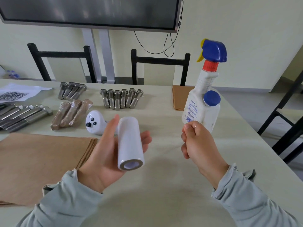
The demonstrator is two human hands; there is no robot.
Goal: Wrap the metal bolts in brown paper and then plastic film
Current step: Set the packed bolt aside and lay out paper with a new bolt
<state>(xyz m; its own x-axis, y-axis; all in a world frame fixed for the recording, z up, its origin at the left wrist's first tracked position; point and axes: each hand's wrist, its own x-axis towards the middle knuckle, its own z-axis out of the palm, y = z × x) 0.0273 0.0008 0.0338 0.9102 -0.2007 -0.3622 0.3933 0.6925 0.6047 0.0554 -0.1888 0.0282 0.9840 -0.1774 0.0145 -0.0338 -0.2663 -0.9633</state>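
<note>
A left hand cradles the film roll, fingers curled around it; the right hand pinches its drawn-out film. Behind the roll: 3 wrapped bolts, many bare bolts.

Ahead of you: pale cream wall, large dark wall-mounted screen, two black-framed chairs behind the pale green-grey tabletop; even daylight.
</note>
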